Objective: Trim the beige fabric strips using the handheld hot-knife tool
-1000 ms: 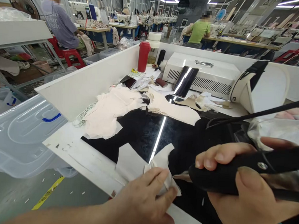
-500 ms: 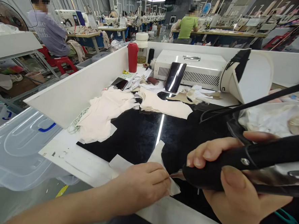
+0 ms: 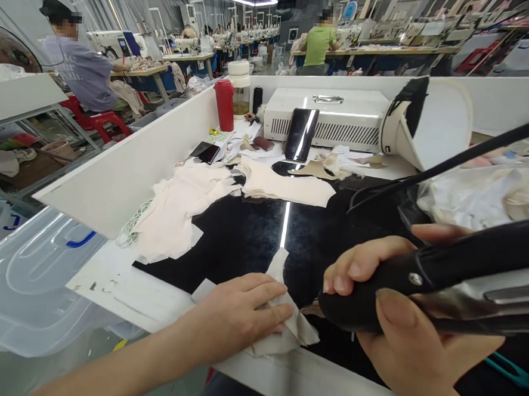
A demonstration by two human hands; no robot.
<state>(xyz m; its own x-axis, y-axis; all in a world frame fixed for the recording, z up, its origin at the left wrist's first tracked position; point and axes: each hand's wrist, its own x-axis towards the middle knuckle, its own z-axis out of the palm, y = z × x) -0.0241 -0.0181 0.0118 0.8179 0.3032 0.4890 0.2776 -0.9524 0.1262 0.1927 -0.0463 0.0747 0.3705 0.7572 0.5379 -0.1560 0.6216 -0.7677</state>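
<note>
At the table's near edge, my left hand (image 3: 246, 316) bends over a small cream fabric piece (image 3: 276, 344), its fingers closed on the cloth and the thumb mostly tucked under. A narrow strip of the cloth sticks out beyond the fingers, and its right corner is creased. My right hand (image 3: 417, 333) grips a thick black handheld tool (image 3: 375, 300) with a silver strip along its side. The tool's thin metal tip (image 3: 312, 309) points left at the cloth's right edge; whether it touches, I cannot tell.
Stacked cream fabric cutouts (image 3: 287, 184) and a loose heap (image 3: 174, 210) lie on the black tabletop (image 3: 244, 238). Behind stand a phone (image 3: 301, 134), a white vented box (image 3: 332, 109) and a red bottle (image 3: 225, 105). A black cable (image 3: 450, 164) crosses at right. Teal snips (image 3: 511, 372) lie lower right.
My left hand has shifted slightly left and loosened its fingers, uncovering more of the cloth below them. My right hand keeps hold of the tool. The view has turned slightly.
</note>
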